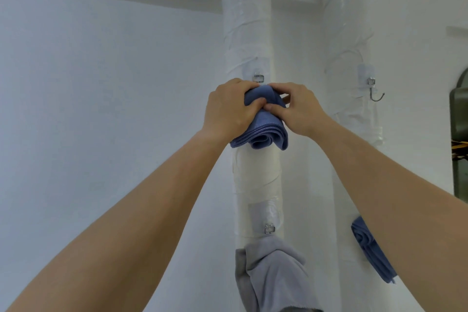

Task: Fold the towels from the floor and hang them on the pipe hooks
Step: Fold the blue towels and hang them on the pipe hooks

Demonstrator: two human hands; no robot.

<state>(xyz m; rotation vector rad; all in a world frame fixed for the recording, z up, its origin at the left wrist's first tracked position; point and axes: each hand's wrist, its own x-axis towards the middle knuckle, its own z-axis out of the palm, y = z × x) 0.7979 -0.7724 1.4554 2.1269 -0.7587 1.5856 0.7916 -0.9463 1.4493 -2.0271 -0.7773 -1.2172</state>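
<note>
A folded blue towel (263, 132) is held up against the left white pipe (249, 33), just under its upper hook mount (258, 78). My left hand (228, 111) grips the towel's top from the left, thumb over the cloth. My right hand (295, 109) pinches the same top fold from the right. The hook's tip is hidden behind my fingers and the towel. A grey towel (273, 273) hangs from the lower hook (269, 229) on that pipe. Another blue towel (372, 251) hangs on the right pipe (354, 33), partly behind my right forearm.
A bare metal hook (376, 95) sticks out of the right pipe at upper right. A white wall fills the left side. A dark green object (459, 134) stands at the right edge.
</note>
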